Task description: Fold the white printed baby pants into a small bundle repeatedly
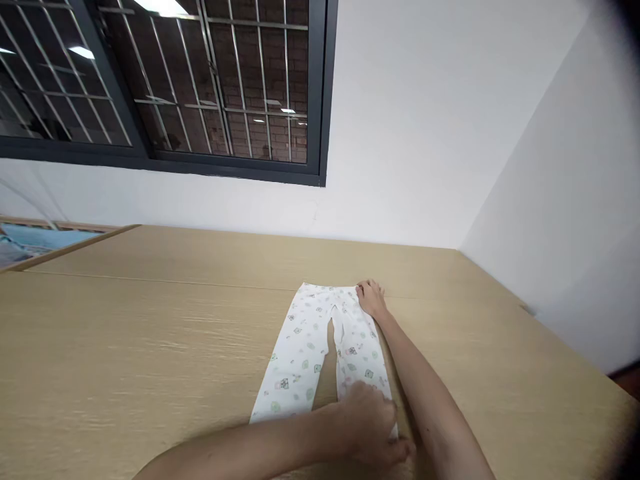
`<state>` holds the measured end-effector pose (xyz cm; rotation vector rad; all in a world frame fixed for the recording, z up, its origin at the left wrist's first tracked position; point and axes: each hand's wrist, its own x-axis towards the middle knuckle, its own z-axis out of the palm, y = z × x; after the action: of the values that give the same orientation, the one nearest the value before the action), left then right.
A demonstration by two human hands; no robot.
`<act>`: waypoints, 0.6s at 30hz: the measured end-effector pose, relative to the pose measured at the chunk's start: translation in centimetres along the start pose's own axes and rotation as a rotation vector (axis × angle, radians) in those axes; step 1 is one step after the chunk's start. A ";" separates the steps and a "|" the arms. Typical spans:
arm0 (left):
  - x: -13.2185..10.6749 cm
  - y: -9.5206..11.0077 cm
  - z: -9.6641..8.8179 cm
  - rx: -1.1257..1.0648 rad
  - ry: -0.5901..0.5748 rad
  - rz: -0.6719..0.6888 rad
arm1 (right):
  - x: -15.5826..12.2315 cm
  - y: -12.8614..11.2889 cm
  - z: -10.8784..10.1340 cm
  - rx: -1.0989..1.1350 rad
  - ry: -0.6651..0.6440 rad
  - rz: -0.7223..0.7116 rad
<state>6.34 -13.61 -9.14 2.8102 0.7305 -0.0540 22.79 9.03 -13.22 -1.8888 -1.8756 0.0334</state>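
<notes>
A small pair of white baby trousers (pixel 305 347) with a coloured print lies flat on the wooden table (pixel 125 347), waistband far, legs pointing toward me. My right hand (pixel 371 297) reaches to the far right corner of the waistband, fingers curled and pinching the cloth there. My left hand (pixel 370 423) crosses in from the left and closes on the hem of the right trouser leg near me.
The table runs into the corner of two white walls at the right. A dark-framed barred window (pixel 200 87) sits above the far edge. At the far left edge lies something blue (pixel 45 238) beyond the table.
</notes>
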 end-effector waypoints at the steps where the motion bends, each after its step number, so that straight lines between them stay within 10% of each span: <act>1: -0.1 0.6 0.4 0.011 -0.015 -0.005 | 0.0 0.0 0.0 0.002 0.002 -0.001; 12: -1.3 0.3 -1.0 -0.025 0.032 -0.035 | -0.3 -0.6 0.0 0.094 0.028 -0.027; 18: -5.2 -0.4 -1.2 -0.309 0.264 -0.114 | 1.5 -1.4 -1.1 0.255 0.029 0.037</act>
<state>1.52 -15.44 -7.59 2.5032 0.8722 0.3836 21.93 10.01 -11.29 -1.7393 -1.7264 0.2438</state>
